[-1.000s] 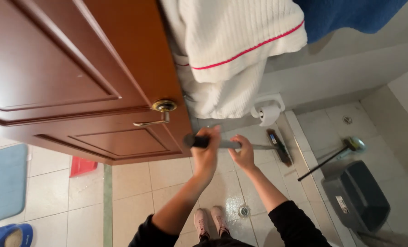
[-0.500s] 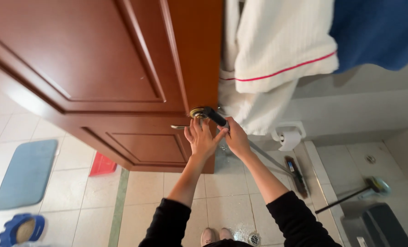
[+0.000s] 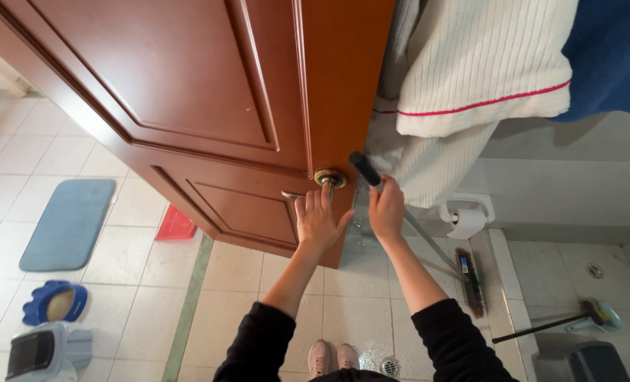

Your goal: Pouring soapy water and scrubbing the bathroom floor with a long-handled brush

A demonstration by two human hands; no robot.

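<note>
The broom handle stands in your right hand, which is wrapped around the dark grip just below its top end; the fingers are curled shut on the shaft. From your fist the thin grey shaft slants down and to the right, ending at the broom head, whose dark bristles rest on the floor tiles near the raised step of the shower area.

Your left hand is flat and open, fingers spread and pointing up, laid against the edge of the brown wooden door. The fingertips sit just under the brass door handle, whose lever runs off to the left; I cannot tell whether they touch it. The two hands are near each other, the door edge between them.

Right of your right hand, a white ribbed towel with a red stripe hangs on the wall, and a blue towel hangs beside it. Below them is a toilet paper roll in its wall holder. Further right on the floor lie a long-handled brush and a dark bin. Left of the door, a blue bath mat, a red object at the foot of the door, and blue slippers. Your pink shoes stand on wet tiles beside a floor drain.
</note>
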